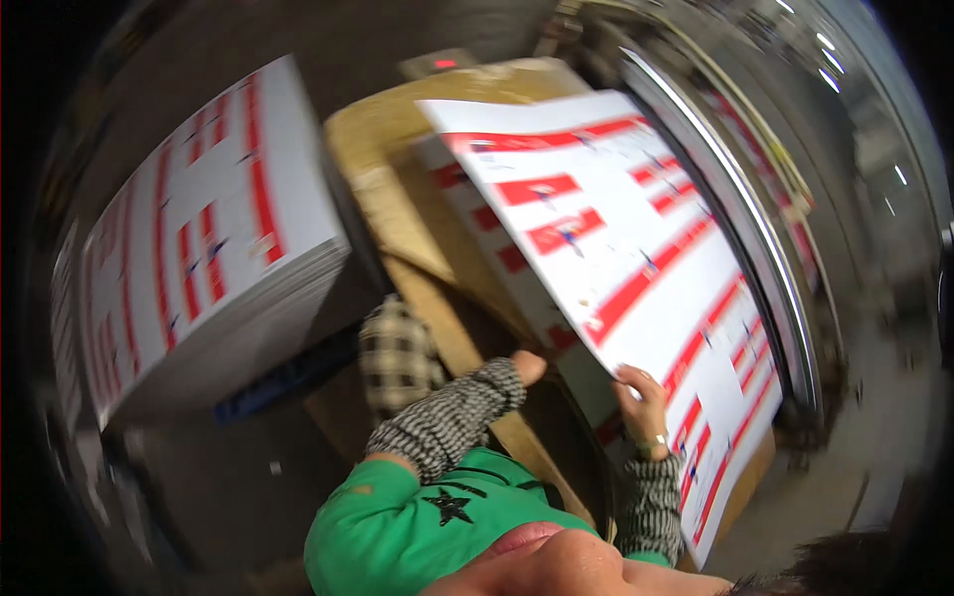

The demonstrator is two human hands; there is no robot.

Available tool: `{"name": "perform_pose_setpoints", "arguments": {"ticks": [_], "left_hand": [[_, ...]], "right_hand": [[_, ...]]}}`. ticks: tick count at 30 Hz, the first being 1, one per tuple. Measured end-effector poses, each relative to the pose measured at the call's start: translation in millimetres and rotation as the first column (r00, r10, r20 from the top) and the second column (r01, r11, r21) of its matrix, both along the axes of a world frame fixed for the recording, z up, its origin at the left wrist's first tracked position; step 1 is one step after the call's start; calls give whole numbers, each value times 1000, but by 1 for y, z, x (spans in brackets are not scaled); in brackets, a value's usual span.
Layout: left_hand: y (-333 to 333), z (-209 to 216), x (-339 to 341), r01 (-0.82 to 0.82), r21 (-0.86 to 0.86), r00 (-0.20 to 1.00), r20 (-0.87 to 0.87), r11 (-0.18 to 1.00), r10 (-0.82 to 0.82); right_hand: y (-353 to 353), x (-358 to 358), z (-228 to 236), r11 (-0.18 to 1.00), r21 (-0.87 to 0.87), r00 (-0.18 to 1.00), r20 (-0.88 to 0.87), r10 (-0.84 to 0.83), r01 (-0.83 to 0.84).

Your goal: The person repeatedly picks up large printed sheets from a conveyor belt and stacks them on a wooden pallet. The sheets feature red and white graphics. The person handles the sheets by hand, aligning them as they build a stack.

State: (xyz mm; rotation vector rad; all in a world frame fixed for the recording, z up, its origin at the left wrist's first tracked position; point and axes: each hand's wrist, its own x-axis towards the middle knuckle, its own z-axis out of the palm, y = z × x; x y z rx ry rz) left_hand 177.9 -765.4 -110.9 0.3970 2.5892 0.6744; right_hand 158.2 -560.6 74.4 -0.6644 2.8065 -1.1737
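Note:
A large white printed sheet (636, 283) with red bands and small dark blue marks lies tilted in front of me on the right. My right hand (644, 402) pinches its near left edge, thumb on top. My left hand (530, 367) is low beside that edge, apart from the sheet, over a dark gap; its fingers are hidden. Under the lifted sheet, another similarly printed sheet (532, 293) shows along the left side.
To the left stands a tall stack of printed sheets (234, 199). A worn wooden table (370, 129) curves behind and beside the sheet. Along the right runs a machine's shiny metal bar (730, 189). A blue pallet edge (288, 377) shows below the stack.

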Motion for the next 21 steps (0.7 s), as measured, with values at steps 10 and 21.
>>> {"name": "perform_pose_setpoints", "arguments": {"ticks": [10,21], "left_hand": [[1,58,1,-860,506,510,842,71,175],[-3,52,1,-824,566,564,824,-35,52]], "right_hand": [[12,-18,-71,996,76,931,357,-78,54],[-25,16,-70,880,476,993,-99,63,-9]]}}
